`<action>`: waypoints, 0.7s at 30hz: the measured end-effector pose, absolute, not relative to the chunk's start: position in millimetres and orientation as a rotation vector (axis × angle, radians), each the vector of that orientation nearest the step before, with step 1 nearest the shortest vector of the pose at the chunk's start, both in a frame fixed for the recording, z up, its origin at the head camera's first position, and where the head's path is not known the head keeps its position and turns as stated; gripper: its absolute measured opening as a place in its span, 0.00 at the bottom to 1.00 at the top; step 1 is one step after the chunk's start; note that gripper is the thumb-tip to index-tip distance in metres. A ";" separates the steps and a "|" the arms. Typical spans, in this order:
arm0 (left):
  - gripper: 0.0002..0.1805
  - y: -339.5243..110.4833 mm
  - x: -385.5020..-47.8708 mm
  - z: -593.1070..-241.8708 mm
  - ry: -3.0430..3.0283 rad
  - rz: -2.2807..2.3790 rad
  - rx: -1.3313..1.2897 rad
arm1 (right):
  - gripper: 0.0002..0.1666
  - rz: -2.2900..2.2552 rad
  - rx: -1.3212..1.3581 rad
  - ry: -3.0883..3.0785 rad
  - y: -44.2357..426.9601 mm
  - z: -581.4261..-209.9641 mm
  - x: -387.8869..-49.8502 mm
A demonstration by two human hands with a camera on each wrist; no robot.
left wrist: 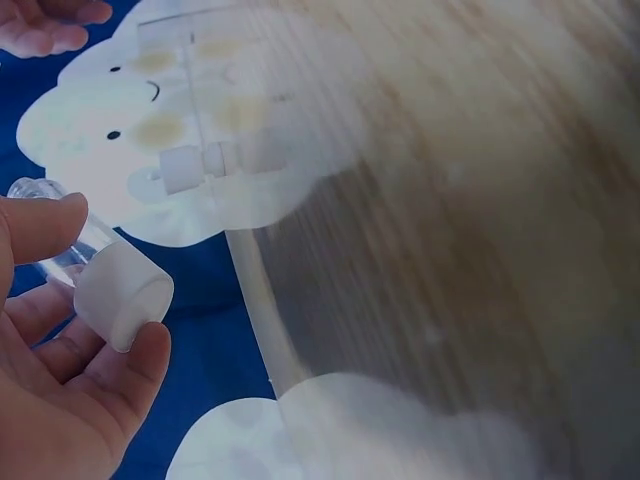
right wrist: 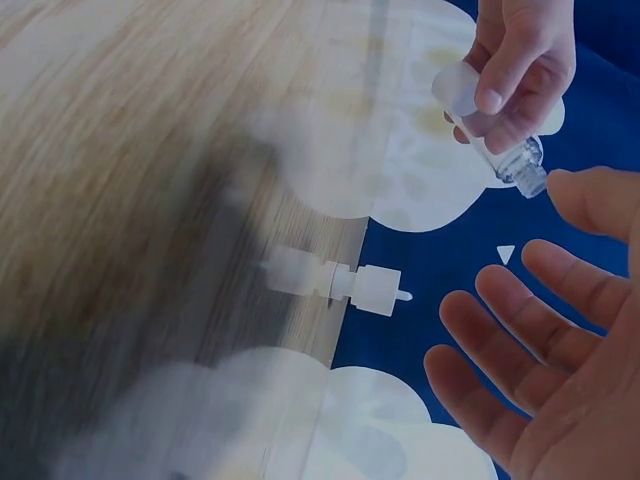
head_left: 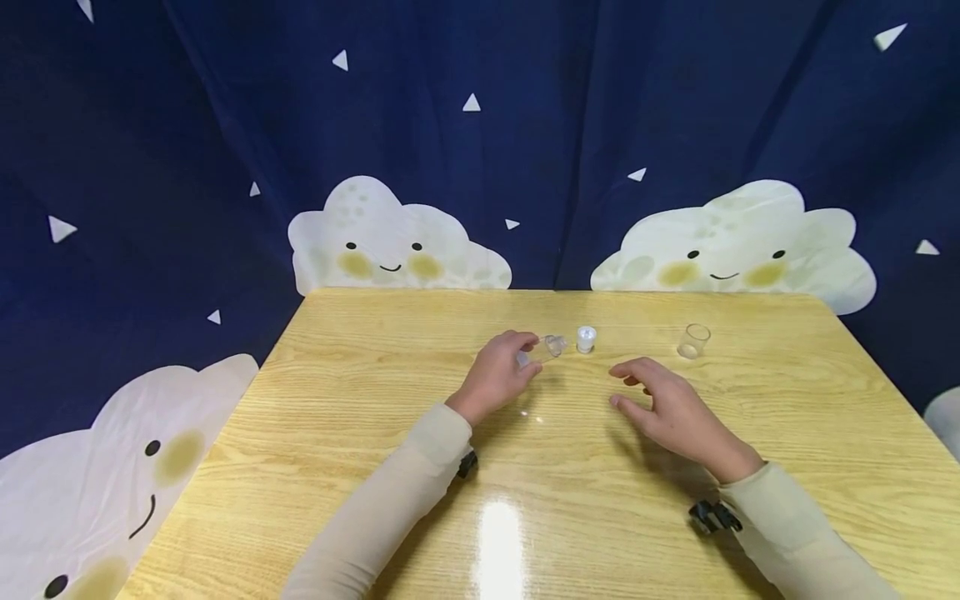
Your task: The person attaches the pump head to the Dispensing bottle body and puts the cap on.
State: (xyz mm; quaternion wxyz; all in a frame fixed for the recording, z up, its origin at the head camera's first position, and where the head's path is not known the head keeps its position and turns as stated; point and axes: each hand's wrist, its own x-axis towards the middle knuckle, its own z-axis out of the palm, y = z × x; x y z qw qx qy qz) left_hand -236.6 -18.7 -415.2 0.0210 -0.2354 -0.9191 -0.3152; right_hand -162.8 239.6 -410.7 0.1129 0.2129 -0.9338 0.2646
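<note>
left hand (head_left: 497, 375) gripping 1 bottle (left wrist: 118, 287) | right hand (head_left: 667, 410), fingers parted | 1 white nozzle (head_left: 586, 339) | 1 clear cylinder (head_left: 694, 341)

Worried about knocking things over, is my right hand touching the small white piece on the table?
Apart: the head view shows a strip of tabletop between the right hand and the small white piece.
</note>
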 end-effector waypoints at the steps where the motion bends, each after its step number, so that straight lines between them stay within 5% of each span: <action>1: 0.23 -19.6 -236.8 -415.7 -2.850 -0.970 -0.729 | 0.20 0.776 0.623 -2.740 239.8 -410.6 -163.2; 21: 0.24 -29.3 -238.4 -419.4 -2.862 -1.006 -0.687 | 0.19 0.808 0.615 -2.753 242.3 -410.7 -176.7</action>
